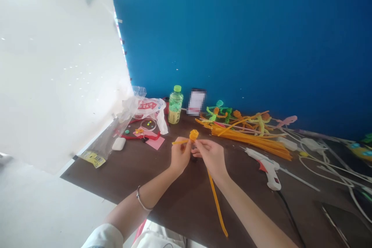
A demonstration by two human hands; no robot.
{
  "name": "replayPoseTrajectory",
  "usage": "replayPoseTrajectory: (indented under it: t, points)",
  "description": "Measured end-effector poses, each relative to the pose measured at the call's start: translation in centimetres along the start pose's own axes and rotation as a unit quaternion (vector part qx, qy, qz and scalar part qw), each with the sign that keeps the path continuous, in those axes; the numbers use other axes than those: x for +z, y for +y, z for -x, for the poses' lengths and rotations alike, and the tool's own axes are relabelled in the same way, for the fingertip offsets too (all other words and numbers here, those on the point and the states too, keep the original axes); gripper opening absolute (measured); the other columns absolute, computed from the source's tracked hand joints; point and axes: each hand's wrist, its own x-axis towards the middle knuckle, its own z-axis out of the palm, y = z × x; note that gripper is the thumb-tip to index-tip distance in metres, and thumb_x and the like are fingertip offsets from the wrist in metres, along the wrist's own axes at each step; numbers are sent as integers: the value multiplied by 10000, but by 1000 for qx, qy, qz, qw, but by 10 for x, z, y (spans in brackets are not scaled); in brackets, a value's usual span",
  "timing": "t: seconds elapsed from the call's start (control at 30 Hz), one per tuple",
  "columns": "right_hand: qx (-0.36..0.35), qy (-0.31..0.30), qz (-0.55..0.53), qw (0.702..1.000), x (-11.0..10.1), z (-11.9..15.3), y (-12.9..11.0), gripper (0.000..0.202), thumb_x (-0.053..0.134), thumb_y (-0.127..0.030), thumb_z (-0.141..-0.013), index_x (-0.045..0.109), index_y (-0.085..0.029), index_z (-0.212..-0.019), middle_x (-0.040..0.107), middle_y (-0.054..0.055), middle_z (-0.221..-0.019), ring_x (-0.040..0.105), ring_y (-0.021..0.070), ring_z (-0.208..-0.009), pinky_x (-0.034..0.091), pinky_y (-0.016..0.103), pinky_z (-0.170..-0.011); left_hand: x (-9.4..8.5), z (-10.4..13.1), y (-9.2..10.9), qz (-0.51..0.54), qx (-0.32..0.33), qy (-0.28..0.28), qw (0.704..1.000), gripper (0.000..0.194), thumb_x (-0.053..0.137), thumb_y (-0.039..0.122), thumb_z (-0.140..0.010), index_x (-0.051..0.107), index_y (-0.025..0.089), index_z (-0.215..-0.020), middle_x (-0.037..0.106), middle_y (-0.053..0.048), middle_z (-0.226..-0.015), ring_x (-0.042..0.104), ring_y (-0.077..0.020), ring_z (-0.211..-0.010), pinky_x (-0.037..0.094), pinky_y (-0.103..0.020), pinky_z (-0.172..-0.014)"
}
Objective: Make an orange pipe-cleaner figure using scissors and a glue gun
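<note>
Both hands meet above the middle of the dark table. An orange pipe cleaner (pixel 194 135) is wound into a small round coil at their fingertips. My left hand (pixel 180 155) pinches it from the left, and a short end sticks out past the thumb. My right hand (pixel 212 156) is closed on it from the other side, with its fingers bent. A long orange strand (pixel 216 201) hangs down beneath the right hand toward the table's front edge. Where the strands join is hidden by the fingers.
Right of my hands lie a bundle of orange pipe cleaners (pixel 252 139), a white glue gun (pixel 269 168), cables and a dark phone (pixel 345 221). Behind stand a green-capped bottle (pixel 175 105) and a propped phone (pixel 197 102). Plastic bags (pixel 151 106), red-handled pliers (pixel 145 137) and a white case (pixel 119 144) are left.
</note>
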Motion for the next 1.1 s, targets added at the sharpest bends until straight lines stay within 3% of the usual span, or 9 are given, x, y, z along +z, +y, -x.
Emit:
replayPoseTrajectory:
  t: [0.17, 0.33, 0.47, 0.63, 0.73, 0.87, 1.1]
  points:
    - [-86, 30, 124, 988, -1, -10, 14, 331, 602, -435, -685, 613, -120, -785, 668, 78, -600, 616, 180, -456, 505, 266, -432, -1, -7, -6, 120, -112, -41, 986, 324, 619, 458, -668, 571, 138, -681, 534, 7, -604, 515, -93, -523, 424, -223, -517]
    - [-178, 70, 250, 949, 4, -18, 25, 328, 533, -445, -735, 640, -140, -794, 697, 120, -734, 662, 230, -642, 505, 296, -577, -4, -11, -3, 168, -128, -63, 976, 351, 666, 453, -616, 539, 141, -713, 560, 7, -597, 547, -102, -494, 467, -250, -520]
    - [-244, 74, 320, 912, 6, -11, 31, 336, 468, -428, -789, 649, -147, -827, 700, 116, -776, 664, 237, -706, 487, 317, -667, -6, -12, 2, 143, -141, -57, 978, 342, 662, 456, -619, 569, 137, -698, 548, 1, -554, 532, -101, -488, 450, -227, -499]
    - [-258, 86, 308, 911, 2, -3, 36, 325, 455, -404, -802, 648, -148, -858, 699, 111, -805, 660, 228, -726, 492, 317, -688, -5, -11, 3, 116, -147, -68, 980, 327, 686, 434, -599, 622, 117, -650, 580, -28, -591, 541, -108, -535, 441, -217, -511]
    - [-238, 98, 267, 929, -1, 0, 37, 302, 471, -378, -795, 645, -147, -881, 697, 108, -820, 659, 216, -727, 508, 312, -688, -2, -9, -1, 176, -184, -94, 962, 337, 698, 417, -593, 651, 112, -729, 624, -50, -669, 587, -130, -605, 477, -245, -589]
    - [-240, 93, 234, 937, -5, 1, 41, 293, 477, -345, -800, 642, -136, -922, 694, 110, -856, 662, 205, -748, 523, 312, -709, 1, -8, -4, 231, -187, -68, 953, 335, 731, 385, -562, 642, 124, -753, 638, -39, -706, 601, -124, -612, 494, -249, -609]
    - [-326, 109, 245, 907, -14, 5, 53, 229, 479, -266, -824, 648, -143, -919, 687, 103, -907, 658, 190, -803, 529, 319, -755, 4, -2, -2, 210, -201, -106, 951, 314, 697, 395, -614, 625, 120, -747, 632, -28, -647, 602, -112, -569, 511, -249, -603]
